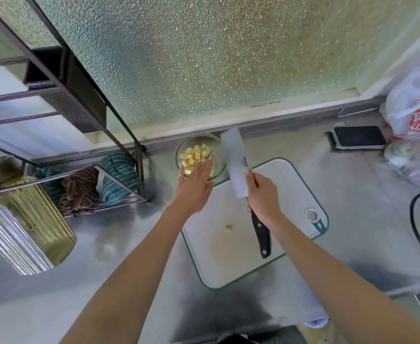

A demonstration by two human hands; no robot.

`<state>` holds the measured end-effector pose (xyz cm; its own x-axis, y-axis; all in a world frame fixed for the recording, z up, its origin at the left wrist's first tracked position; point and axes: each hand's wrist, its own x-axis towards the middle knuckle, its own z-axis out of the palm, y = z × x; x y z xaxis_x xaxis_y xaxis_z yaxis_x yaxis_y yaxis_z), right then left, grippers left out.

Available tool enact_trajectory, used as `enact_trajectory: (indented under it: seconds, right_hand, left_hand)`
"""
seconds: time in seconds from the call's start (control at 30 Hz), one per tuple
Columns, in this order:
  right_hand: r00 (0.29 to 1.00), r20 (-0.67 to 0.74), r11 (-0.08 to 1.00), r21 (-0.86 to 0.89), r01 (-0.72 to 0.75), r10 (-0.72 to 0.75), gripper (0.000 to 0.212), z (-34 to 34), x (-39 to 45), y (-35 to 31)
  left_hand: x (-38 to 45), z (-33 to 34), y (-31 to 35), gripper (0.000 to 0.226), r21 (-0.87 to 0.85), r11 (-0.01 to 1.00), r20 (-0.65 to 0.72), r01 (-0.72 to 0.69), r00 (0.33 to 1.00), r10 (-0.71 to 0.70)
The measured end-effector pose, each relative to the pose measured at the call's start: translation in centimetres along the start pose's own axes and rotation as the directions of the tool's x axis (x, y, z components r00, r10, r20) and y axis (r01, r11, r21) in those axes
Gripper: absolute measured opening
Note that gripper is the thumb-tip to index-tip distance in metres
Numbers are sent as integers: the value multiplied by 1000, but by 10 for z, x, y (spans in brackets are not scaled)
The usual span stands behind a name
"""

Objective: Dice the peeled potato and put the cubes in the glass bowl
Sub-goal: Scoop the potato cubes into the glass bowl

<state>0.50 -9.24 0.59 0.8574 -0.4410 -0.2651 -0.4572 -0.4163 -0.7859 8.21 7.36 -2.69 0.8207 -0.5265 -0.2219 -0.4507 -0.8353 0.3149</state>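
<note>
We are at the transfer step: our flat, empty left hand (194, 186) hovers over the cubes (195, 155) in the glass bowl (218, 158), our right hand (262, 197) grips the knife (236, 161), and next we probably must fetch the last piece (228, 227) below both hands.

A dark wire rack (85, 115) at the left holds rolled striped towels (119, 177). A black sponge (359, 136) lies on the steel table (353, 194), near a white plastic bag (415, 105).
</note>
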Motion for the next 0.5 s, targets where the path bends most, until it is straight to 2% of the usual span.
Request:
enact_trajectory:
  seconds: [0.07,0.17,0.23,0.27,0.33,0.4,0.5]
  right_hand:
    - [1000,16,1000,-25,12,-11,50,-13,-7,9]
    - [998,40,998,-54,44,-42,49,-30,-24,28]
    - [999,42,1000,-27,3,-1,51,-39,-42,45]
    - [999,38,999,-24,-27,28,53,-43,-52,55]
    - [997,22,997,-24,-77,77,55,-47,-71,73]
    - [992,3,992,-6,-124,124,57,-49,-86,85]
    - [984,-4,984,27,-177,177,54,-52,-104,92]
  left_hand:
    - [-5,-4,5,58,43,999,-34,-21,999,23]
    - [-27,-11,14,48,-109,994,-239,17,970,-43]
    - [-50,-3,19,29,-151,984,-346,-94,938,36]
    - [-61,7,21,24,-128,977,-320,-169,940,120]
    - [-75,31,27,24,-92,965,-123,-244,965,232]
    - [-82,49,35,30,-24,983,52,-180,982,181]
    - [-83,59,47,43,180,980,73,-81,995,68]
